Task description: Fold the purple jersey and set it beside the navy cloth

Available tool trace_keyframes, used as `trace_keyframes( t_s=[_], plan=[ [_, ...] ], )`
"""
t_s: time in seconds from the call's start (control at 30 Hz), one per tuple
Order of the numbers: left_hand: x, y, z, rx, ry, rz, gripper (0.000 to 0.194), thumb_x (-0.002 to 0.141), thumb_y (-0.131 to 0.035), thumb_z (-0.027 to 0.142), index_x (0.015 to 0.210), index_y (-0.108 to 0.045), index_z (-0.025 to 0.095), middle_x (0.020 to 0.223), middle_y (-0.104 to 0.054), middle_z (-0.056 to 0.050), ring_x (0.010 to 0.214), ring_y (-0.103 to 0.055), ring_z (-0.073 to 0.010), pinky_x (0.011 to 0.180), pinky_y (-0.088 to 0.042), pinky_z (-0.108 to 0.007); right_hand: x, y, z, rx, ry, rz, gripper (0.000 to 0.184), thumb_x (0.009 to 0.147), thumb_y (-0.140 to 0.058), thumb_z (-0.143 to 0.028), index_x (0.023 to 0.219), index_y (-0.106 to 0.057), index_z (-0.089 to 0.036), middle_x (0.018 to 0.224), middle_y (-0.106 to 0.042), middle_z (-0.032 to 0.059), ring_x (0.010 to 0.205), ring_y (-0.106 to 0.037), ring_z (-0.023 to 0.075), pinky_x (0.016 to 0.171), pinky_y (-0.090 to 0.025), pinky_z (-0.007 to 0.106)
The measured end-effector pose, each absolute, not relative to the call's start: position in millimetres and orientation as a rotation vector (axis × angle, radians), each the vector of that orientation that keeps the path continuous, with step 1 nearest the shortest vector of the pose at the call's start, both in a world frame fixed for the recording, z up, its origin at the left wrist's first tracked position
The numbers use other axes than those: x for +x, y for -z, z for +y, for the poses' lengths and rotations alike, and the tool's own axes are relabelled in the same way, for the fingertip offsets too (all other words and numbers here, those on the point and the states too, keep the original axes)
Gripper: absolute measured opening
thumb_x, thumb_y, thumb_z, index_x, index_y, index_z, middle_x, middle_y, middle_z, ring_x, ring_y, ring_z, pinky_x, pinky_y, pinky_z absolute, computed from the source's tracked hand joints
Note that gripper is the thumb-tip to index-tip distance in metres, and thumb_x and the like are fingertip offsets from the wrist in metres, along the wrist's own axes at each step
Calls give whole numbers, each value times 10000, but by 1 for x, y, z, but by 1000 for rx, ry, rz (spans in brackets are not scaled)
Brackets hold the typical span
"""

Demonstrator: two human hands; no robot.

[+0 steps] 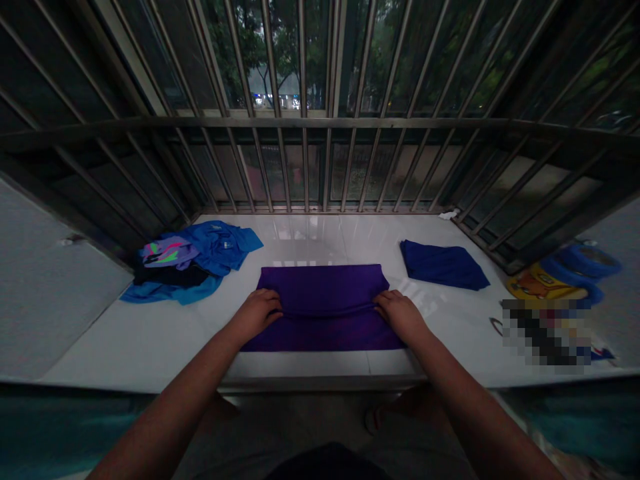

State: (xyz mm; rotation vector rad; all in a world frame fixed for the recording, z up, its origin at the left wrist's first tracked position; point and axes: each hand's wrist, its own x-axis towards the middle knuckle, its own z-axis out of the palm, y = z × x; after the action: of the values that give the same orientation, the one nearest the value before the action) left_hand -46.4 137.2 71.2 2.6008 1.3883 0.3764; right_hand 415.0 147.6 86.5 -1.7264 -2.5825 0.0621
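Observation:
A purple garment (323,293) lies flat in the middle of the white ledge (150,340), partly folded, with a fold edge running across it. My left hand (257,313) is closed on the left end of that fold. My right hand (400,313) is closed on its right end. Both hands rest on the cloth, fingers curled over the folded edge.
A pile of blue and multicoloured clothes (187,260) lies at the left. A folded dark blue garment (443,265) sits at the right. Metal window bars (305,123) fence the ledge on three sides. Blue and yellow objects (560,280) lie at the far right.

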Motion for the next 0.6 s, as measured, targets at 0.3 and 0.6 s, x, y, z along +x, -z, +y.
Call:
trace_keyframes(
  t_s=[0.3, 0.6],
  plan=[
    [-51, -92, 124, 2553, -629, 1445, 284, 1111, -573, 384, 1069, -811, 235, 1090, -800, -83, 1023, -709, -256, 967, -517, -422, 413, -106, 134, -1697, 6, -2548, 295, 1093, -522, -235, 1235, -780, -237, 1211, -784, 106, 1136, -656, 298, 1013, -515, 395],
    [-56, -62, 32, 2479, -647, 1490, 292, 1098, -578, 395, 1113, -855, 302, 1186, -809, -83, 1069, -751, -260, 968, -596, -416, 431, -58, 52, -1584, -72, -2411, 342, 1044, -548, -219, 1261, -805, -278, 1362, -760, 107, 1231, -699, 314, 1081, -581, 486]
  ],
)
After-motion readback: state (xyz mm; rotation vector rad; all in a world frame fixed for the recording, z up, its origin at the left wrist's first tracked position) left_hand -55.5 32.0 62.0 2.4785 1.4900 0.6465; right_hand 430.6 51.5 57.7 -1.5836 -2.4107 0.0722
